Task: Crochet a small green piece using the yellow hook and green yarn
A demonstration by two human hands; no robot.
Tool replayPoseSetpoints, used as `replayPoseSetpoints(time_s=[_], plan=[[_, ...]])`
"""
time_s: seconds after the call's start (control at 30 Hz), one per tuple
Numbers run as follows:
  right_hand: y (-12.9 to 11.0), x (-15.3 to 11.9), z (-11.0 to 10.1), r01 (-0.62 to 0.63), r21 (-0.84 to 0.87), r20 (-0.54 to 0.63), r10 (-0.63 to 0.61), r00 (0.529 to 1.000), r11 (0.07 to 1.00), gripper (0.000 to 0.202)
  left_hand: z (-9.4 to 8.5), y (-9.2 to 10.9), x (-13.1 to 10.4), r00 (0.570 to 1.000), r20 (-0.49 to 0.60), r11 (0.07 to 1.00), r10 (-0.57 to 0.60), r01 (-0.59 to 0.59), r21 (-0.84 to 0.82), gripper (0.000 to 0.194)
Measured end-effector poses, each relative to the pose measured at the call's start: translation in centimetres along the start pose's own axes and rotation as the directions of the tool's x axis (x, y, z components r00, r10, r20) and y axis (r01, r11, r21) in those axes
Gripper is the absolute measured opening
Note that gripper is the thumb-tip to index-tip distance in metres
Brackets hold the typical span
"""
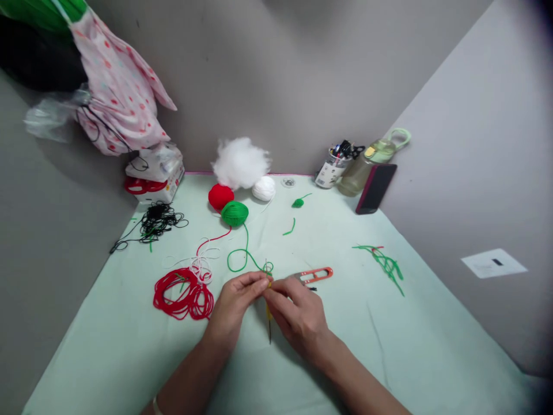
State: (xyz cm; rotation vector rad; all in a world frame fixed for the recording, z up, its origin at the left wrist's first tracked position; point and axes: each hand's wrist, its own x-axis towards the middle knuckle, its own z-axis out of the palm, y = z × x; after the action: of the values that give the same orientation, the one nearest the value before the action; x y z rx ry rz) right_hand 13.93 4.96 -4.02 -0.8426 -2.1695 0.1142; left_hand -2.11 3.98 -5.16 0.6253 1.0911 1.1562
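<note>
- While both hands meet over the bench (129,346), the left hand (235,302) pinches green yarn (242,262) between closed fingertips.
- Right hand (298,314) is closed on a crochet hook (269,325), its end pointing toward the person.
- Yarn strand runs back to a green ball (234,213), beside a red ball (220,196).
- Red yarn pile (184,297) lies just left of the left hand; orange snips (317,275) lie just beyond the right hand.

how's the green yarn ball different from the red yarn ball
The green yarn ball sits nearer the person; the red yarn ball lies behind it, closer to the white stuffing. The green ball's strand runs in a loop to the fingers of the left hand and right hand; the red ball's strand trails off to a loose red yarn pile. Both are small, round and rest on the pale green cloth.
</note>
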Motion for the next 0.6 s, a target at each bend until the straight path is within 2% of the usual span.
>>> replayPoseSetpoints(time_s=[0.07, 0.17, 0.3, 0.47, 0.6], plan=[[0.1, -0.1, 0.1, -0.004, 0.016, 0.012, 0.003, 1.0, 1.0, 0.02, 0.0, 0.3, 0.0, 1.0, -0.001, 1.0, -0.002, 0.002, -0.011, 0.025], [0.2, -0.2, 0.4, -0.07, 0.141, 0.003, 0.07, 0.998, 0.987, 0.018, -0.1, 0.5, 0.1, 1.0, 0.001, 1.0, 0.022, -0.022, 0.001, 0.026], [0.4, -0.4, 0.9, -0.133, 0.212, -0.022, 0.14, 0.99, 0.968, 0.016, 0.0, 0.6, 0.2, 0.997, 0.007, 0.994, 0.077, -0.078, 0.079, 0.026], [0.6, -0.4, 1.1, -0.112, 0.076, -0.017, 0.113, 0.993, 0.991, 0.017, 0.1, 0.0, 0.2, 0.984, -0.009, 0.951, 0.18, -0.171, 0.257, 0.015], [0.7, -0.4, 1.2, -0.039, -0.089, -0.037, 0.036, 0.999, 0.995, 0.017, -0.1, -0.8, 0.0, 0.96, -0.021, 0.868, 0.281, -0.245, 0.432, 0.007]])
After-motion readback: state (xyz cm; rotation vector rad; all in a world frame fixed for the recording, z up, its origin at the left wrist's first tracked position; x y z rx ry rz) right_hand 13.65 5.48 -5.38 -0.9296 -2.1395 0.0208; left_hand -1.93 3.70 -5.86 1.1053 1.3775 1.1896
